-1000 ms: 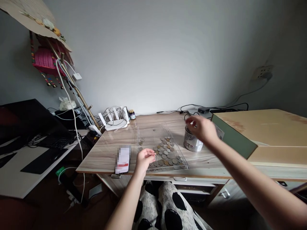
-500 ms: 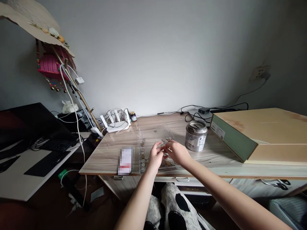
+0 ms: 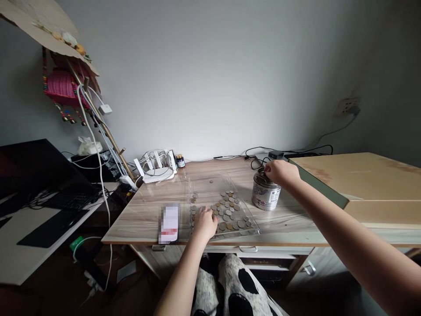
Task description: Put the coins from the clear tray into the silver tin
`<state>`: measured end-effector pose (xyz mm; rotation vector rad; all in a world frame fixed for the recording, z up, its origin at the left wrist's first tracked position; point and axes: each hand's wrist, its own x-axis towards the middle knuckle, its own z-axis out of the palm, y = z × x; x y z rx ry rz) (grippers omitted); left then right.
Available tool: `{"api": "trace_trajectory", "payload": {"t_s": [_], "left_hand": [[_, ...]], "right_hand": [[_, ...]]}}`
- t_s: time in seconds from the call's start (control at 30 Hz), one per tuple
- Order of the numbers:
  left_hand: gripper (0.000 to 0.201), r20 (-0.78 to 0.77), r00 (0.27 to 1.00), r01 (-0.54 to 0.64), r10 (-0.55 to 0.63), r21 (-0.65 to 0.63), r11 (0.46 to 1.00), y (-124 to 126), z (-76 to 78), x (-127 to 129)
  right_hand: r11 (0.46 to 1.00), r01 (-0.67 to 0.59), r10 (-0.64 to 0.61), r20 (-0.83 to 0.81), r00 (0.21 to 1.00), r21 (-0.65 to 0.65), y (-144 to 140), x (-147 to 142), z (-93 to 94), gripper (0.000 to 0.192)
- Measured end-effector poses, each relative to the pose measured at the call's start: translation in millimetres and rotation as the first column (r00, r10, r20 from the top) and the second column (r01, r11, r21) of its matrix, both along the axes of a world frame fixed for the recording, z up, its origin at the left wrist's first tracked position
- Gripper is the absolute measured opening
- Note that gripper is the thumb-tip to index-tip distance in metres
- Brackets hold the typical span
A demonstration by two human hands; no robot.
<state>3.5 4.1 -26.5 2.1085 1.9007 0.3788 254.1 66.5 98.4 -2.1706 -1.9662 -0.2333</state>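
Many coins [image 3: 228,212] lie spread over a clear plastic tray [image 3: 215,182] on the desk. My left hand [image 3: 204,223] rests low over the coins at the tray's near left part, its fingers stretched and a little apart, holding nothing that I can see. To the right of the tray stands a silver tin [image 3: 265,195] with a printed label. My right hand [image 3: 281,172] is at the tin's lid, with the fingers pinched together over its top. Whatever sits between those fingertips is hidden.
Left of the tray lies a phone [image 3: 169,223], its screen blurred out. A white router [image 3: 159,174] and a small dark jar [image 3: 180,161] stand at the back. A large cardboard box [image 3: 378,177] takes up the desk's right side, with black cables [image 3: 296,150] behind.
My right hand has moved from over the coins, right and up to the tin's lid. The left hand has shifted slightly left and lowered onto the coins. The view has shifted slightly.
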Motion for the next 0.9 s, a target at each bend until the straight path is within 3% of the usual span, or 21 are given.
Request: {"api": "trace_trajectory", "payload": {"t_s": [0.1,0.17,0.2,0.27,0.33,0.37,0.43,0.7,0.9], "left_hand": [[0.035,-0.019,1.000,-0.011,0.011,0.021,1.000,-2,2.8,2],[0.032,-0.055,0.998,-0.002,0.003,0.023,1.000,-3,5.1,3],[0.031,-0.073,0.997,0.010,-0.008,0.020,1.000,-3,6.2,3],[0.029,-0.096,0.994,0.046,-0.045,0.012,0.999,-3,7.8,3],[0.027,-0.104,0.991,0.085,-0.085,0.000,0.996,-3,8.5,2],[0.028,-0.103,0.989,0.103,-0.103,-0.007,0.995,-2,8.5,1],[0.029,-0.091,0.988,0.124,-0.126,-0.020,0.992,-1,7.8,-1],[0.031,-0.055,0.993,0.108,-0.106,0.049,0.993,0,6.4,-3],[0.022,-0.068,0.995,0.071,-0.070,0.013,0.997,0,6.6,-1]], "right_hand": [[0.985,-0.072,0.072,0.002,0.997,0.155,-17,-18,-3.7,0.029],[0.953,-0.250,0.262,-0.050,0.964,0.172,-30,-39,-17.7,0.033],[0.924,-0.368,0.378,-0.099,0.921,0.103,-35,-51,-28.6,0.034],[0.766,-0.630,0.604,-0.188,0.774,-0.133,-42,-76,-54.6,0.040],[0.643,-0.698,0.666,-0.219,0.713,-0.315,-42,-96,-78.7,0.061],[0.621,-0.691,0.666,-0.215,0.714,-0.370,-41,-103,-87.8,0.071],[0.611,-0.676,0.658,-0.211,0.723,-0.411,-35,-111,-98.2,0.076],[0.540,-0.736,0.664,-0.331,0.670,-0.408,-34,-110,-95.8,0.049],[0.568,-0.704,0.630,-0.326,0.705,-0.426,-34,-113,-98.3,0.028]]}}
